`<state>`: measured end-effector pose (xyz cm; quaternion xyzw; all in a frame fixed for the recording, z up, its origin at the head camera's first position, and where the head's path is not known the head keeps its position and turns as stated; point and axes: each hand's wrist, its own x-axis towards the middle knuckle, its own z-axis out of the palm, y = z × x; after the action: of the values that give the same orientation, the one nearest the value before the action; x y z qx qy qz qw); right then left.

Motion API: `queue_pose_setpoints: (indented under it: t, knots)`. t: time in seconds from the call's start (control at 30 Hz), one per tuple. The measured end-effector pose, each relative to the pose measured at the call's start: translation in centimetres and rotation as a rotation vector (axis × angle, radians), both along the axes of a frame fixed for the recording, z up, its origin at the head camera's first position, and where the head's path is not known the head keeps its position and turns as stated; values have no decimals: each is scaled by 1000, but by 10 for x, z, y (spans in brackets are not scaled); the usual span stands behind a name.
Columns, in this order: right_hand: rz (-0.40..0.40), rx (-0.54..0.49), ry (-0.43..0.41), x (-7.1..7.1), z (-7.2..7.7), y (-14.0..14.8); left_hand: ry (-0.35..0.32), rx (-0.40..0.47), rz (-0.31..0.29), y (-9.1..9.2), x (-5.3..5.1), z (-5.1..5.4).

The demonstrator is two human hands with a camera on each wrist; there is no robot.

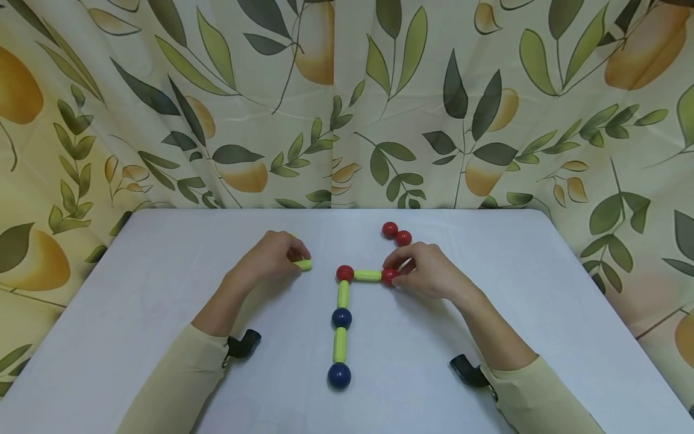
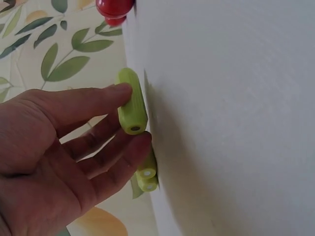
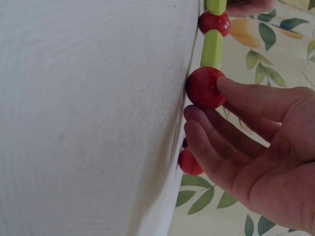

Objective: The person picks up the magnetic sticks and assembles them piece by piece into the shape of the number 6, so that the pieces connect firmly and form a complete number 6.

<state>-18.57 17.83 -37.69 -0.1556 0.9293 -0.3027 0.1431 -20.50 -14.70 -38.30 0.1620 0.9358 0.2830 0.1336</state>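
Note:
My left hand (image 1: 269,256) pinches a yellow-green rod (image 2: 130,105) between thumb and fingers, left of the assembled chain. More yellow-green rods (image 2: 147,177) lie beyond its fingertips in the left wrist view. My right hand (image 1: 425,271) pinches a red ball (image 3: 204,88) at the right end of the chain. From that ball a yellow-green rod (image 1: 367,275) runs left to a red corner ball (image 1: 344,274). Below the corner come a rod (image 1: 343,295), a blue ball (image 1: 341,317), another rod (image 1: 340,344) and a blue ball (image 1: 339,375), towards me.
Two loose red balls (image 1: 390,229) lie together behind my right hand on the white table (image 1: 135,301). A curtain with leaves and fruit (image 1: 379,120) hangs along the table's back edge. Both wrists carry a black camera (image 1: 245,343).

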Motion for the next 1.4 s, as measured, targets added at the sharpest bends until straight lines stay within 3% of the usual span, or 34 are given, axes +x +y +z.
queue_pose_setpoints:
  t: [0.47,0.73,1.07,1.4]
  knots:
    - [5,-3,-2,0,1,1,-48,115,-118,16,9,13]
    - [11,-14,-2,-1,3,0,-70,129,-181,36,20,22]
    - [21,-18,12,-3,1,1,-85,96,-315,73,29,24]
    - [17,-26,5,-2,-2,3,-111,58,-413,102,33,15]
